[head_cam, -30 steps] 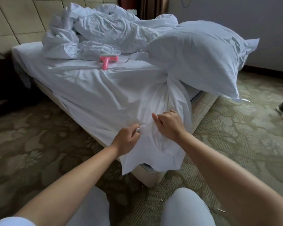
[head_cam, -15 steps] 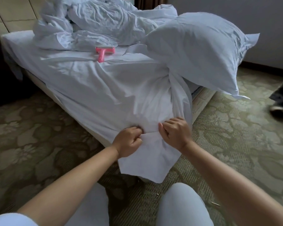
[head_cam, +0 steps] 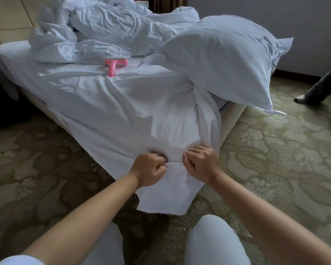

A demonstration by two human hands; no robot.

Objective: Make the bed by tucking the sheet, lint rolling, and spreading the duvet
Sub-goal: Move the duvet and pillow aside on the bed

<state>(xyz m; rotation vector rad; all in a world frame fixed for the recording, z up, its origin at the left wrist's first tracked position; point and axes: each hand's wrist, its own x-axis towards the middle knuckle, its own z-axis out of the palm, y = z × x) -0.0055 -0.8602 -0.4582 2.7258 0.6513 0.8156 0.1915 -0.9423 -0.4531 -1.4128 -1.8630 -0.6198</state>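
At the bed's near corner, my left hand (head_cam: 148, 170) and right hand (head_cam: 200, 165) each clench the white cotton sheet (head_cam: 122, 115), fingers (head_cam: 194, 152) curled into its folds. Beyond my fingers lie the pink plastic lint roller (head_cam: 114, 66) and crumpled white duvet (head_cam: 107, 29).

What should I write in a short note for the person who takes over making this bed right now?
Left hand: grips the sheet at the near bed corner.
Right hand: also grips the sheet there, close beside the left.
The sheet corner hangs loose toward the carpet, not yet tucked.
The pink lint roller lies untouched on the sheet.
The duvet is bunched at the far end; the pillow overhangs the right edge.
Left to do: tuck the sheet, lint roll, spread the duvet.
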